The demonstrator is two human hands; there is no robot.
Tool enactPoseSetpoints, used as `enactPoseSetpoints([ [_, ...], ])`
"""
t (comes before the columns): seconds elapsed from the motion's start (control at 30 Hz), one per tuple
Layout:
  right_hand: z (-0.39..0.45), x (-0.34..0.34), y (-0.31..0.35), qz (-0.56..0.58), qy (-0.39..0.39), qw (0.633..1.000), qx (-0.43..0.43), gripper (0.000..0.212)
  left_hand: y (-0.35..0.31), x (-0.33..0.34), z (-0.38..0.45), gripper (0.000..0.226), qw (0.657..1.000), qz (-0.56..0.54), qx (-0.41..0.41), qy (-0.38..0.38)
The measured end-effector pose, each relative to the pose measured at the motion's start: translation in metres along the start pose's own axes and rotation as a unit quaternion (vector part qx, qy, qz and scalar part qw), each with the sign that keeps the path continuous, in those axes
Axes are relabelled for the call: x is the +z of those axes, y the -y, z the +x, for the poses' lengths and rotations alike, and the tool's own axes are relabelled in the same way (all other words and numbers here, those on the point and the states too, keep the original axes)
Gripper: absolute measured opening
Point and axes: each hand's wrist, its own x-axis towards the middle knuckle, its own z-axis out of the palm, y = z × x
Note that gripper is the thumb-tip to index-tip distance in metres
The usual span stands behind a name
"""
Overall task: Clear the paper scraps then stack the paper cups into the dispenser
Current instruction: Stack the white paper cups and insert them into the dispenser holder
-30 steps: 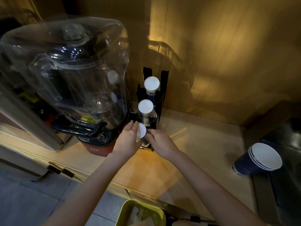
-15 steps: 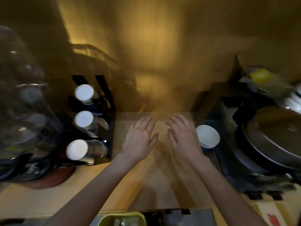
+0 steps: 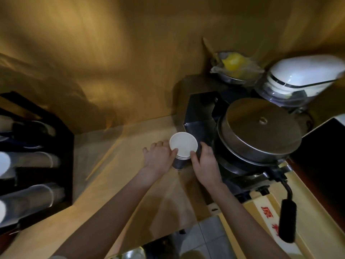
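Moved: both hands, open over the bare counter point(image 3: 119, 184) half a second ago, now clasp the cup stack.
Left hand point(image 3: 158, 159): thumb on the rims, fingers curled round the far side.
Right hand point(image 3: 204, 161): thumb pressed against the stack's side.
Cup stack point(image 3: 182, 152): about three nested blue paper cups, upright, beside the lidded pan point(image 3: 259, 131).
Dispenser point(image 3: 35, 165): three cup rows, far left.

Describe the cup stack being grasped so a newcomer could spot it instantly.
Start at the round metal lidded pan on the right. Just left of it, on the wooden counter, stands the cup stack between both hands. Only it is upright, dark blue outside, white inside.
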Motion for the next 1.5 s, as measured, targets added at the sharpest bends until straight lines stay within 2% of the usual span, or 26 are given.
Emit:
enactPoseSetpoints([
  [0.1, 0.008, 0.002, -0.002, 0.12, 0.028, 0.989, 0.077, 0.034, 0.0, 0.001, 0.003, 0.043, 1.0, -0.025, -0.009, -0.005],
  [0.2, 0.014, 0.002, 0.003, 0.229, 0.051, 0.962, 0.137, 0.02, 0.005, -0.001, 0.004, 0.041, 0.997, -0.077, -0.014, 0.005],
  [0.27, 0.015, 0.001, 0.008, 0.273, 0.056, 0.951, 0.133, 0.011, 0.011, -0.007, 0.001, 0.042, 0.981, -0.189, -0.037, 0.011],
  [0.3, 0.015, 0.0, 0.011, 0.282, 0.056, 0.95, 0.118, 0.01, 0.015, -0.011, -0.002, 0.044, 0.961, -0.27, -0.061, 0.011],
  [0.37, 0.014, -0.001, 0.02, 0.302, 0.061, 0.948, 0.079, 0.014, 0.024, -0.022, -0.009, 0.05, 0.886, -0.441, -0.136, 0.043],
  [0.43, 0.013, 0.001, 0.032, 0.327, 0.071, 0.942, 0.031, 0.024, 0.039, -0.031, -0.016, 0.056, 0.786, -0.574, -0.193, 0.121],
  [0.5, 0.01, 0.004, 0.044, 0.336, 0.089, 0.937, -0.033, 0.032, 0.057, -0.041, -0.021, 0.067, 0.678, -0.681, -0.203, 0.188],
  [0.53, 0.007, 0.006, 0.05, 0.337, 0.102, 0.933, -0.068, 0.034, 0.066, -0.045, -0.024, 0.073, 0.637, -0.716, -0.201, 0.205],
  [0.57, 0.004, 0.009, 0.055, 0.337, 0.116, 0.928, -0.105, 0.036, 0.073, -0.05, -0.029, 0.078, 0.612, -0.737, -0.196, 0.209],
  [0.6, 0.002, 0.012, 0.06, 0.334, 0.129, 0.924, -0.136, 0.037, 0.079, -0.054, -0.033, 0.08, 0.602, -0.748, -0.188, 0.206],
  [0.7, -0.005, 0.02, 0.075, 0.318, 0.165, 0.915, -0.184, 0.039, 0.094, -0.063, -0.051, 0.074, 0.609, -0.761, -0.166, 0.148],
  [0.77, -0.009, 0.024, 0.087, 0.322, 0.185, 0.908, -0.192, 0.033, 0.106, -0.065, -0.062, 0.066, 0.622, -0.759, -0.158, 0.11],
  [0.83, -0.013, 0.027, 0.098, 0.34, 0.206, 0.901, -0.176, 0.023, 0.118, -0.066, -0.077, 0.063, 0.661, -0.731, -0.152, 0.071],
  [0.9, -0.016, 0.033, 0.109, 0.343, 0.229, 0.897, -0.159, 0.019, 0.132, -0.064, -0.09, 0.073, 0.7, -0.699, -0.147, 0.006],
  [1.07, -0.031, 0.05, 0.148, 0.321, 0.303, 0.88, -0.177, 0.034, 0.155, -0.064, -0.118, 0.108, 0.76, -0.617, -0.106, -0.174],
  [1.2, -0.043, 0.064, 0.178, 0.285, 0.347, 0.867, -0.215, 0.066, 0.165, -0.074, -0.135, 0.082, 0.81, -0.525, -0.068, -0.254],
  [1.3, -0.047, 0.076, 0.197, 0.278, 0.316, 0.876, -0.236, 0.076, 0.177, -0.081, -0.143, 0.084, 0.827, -0.475, -0.053, -0.295],
  [1.4, -0.049, 0.088, 0.216, 0.279, 0.293, 0.874, -0.27, 0.075, 0.195, -0.091, -0.15, 0.087, 0.846, -0.435, -0.068, -0.299],
  [1.5, -0.048, 0.094, 0.237, 0.261, 0.278, 0.874, -0.3, 0.071, 0.212, -0.109, -0.158, 0.096, 0.846, -0.438, -0.073, -0.294],
])
